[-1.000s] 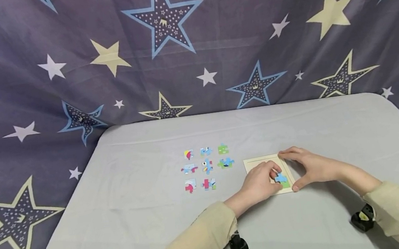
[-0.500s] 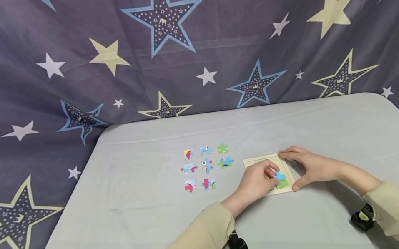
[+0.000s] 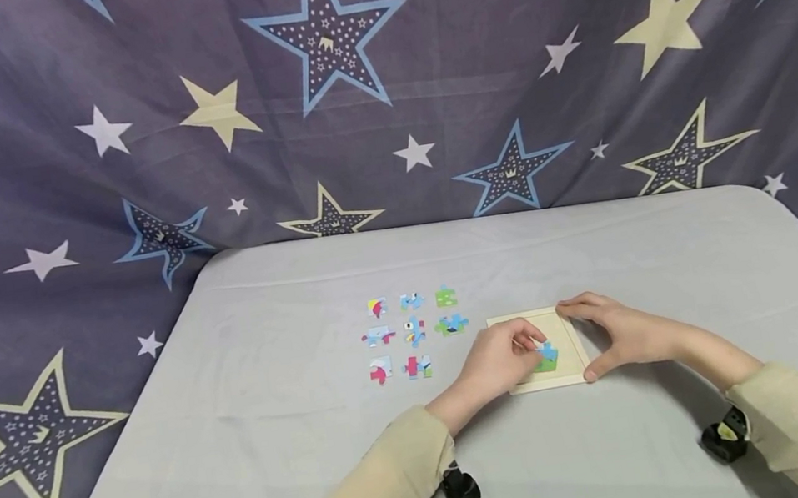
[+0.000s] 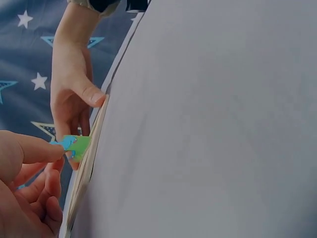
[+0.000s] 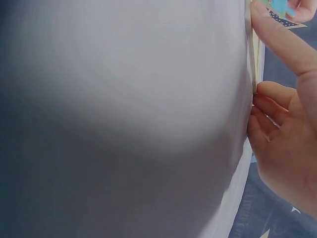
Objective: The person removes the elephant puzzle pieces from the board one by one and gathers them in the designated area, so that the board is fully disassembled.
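A blue-and-green puzzle piece [image 3: 547, 357] is pinched between the left hand's [image 3: 498, 358] thumb and fingers, over the lower middle of a shallow wooden puzzle tray [image 3: 573, 339]. In the left wrist view the piece [image 4: 78, 147] stands tilted, its green edge at the tray's surface; whether it touches cannot be made out. The right hand [image 3: 630, 334] holds the tray's right side, thumb at the near corner and fingers at the far corner. In the right wrist view the right thumb [image 5: 280, 39] lies against the tray's edge. The left hand hides part of the tray's left side.
Several loose puzzle pieces [image 3: 414, 332] lie in rows left of the tray on the grey-covered table [image 3: 277, 416]. A dark star-patterned cloth [image 3: 384, 133] hangs behind the table. A black wrist camera [image 3: 727, 437] sits below the right sleeve.
The left hand has moved left across the tray, taking the blue-and-green puzzle piece from the lower right corner towards the middle. The right hand and the loose pieces stay in place.
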Available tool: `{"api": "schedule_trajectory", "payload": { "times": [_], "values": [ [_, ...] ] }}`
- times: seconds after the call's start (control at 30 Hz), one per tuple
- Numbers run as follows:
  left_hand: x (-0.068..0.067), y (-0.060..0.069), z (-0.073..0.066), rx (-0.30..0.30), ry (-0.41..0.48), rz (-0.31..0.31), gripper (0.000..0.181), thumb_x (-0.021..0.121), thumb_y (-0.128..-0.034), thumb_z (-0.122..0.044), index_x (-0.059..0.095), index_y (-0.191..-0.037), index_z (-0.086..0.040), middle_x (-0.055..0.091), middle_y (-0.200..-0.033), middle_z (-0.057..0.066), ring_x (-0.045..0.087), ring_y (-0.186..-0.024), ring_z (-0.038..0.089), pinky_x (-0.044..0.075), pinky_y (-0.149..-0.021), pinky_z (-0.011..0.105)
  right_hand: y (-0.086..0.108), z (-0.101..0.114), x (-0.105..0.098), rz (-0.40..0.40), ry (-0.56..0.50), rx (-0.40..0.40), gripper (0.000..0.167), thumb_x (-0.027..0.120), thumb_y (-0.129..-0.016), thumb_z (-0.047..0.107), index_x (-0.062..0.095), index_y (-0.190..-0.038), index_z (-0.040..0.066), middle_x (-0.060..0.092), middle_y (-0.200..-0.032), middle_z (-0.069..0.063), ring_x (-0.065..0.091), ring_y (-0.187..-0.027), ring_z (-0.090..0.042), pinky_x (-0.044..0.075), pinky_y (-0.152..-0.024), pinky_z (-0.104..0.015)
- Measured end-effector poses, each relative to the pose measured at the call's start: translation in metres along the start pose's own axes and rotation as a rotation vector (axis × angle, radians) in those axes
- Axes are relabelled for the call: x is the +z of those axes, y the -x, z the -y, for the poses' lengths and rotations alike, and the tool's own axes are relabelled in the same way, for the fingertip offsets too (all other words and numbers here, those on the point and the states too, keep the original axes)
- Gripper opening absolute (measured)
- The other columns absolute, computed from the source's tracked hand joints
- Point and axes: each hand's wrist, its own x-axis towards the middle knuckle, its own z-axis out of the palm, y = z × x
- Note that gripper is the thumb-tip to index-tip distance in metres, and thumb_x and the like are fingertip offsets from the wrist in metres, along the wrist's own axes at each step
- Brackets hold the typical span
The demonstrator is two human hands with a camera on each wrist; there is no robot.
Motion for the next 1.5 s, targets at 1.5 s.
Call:
{"api": "schedule_trajectory", "payload": {
  "times": [1.5],
  "values": [
    [-0.061, 0.033, 0.039, -0.131, 0.047, -0.111, 0.012, 0.066, -0.0798, -0.013, 0.065, -0.092, -0.012, 0.061, -0.076, -0.004, 0.051, -0.063, 0.007, 0.042, -0.058, 0.021, -0.001, 0.000, 0.001, -0.001, 0.005, 0.002, 0.101, 0.079, -0.059, 0.047, 0.037, -0.134, -0.006, 0.035, -0.135, -0.021, 0.031, -0.124, -0.042, 0.027, -0.097, -0.060]
  ]
}}
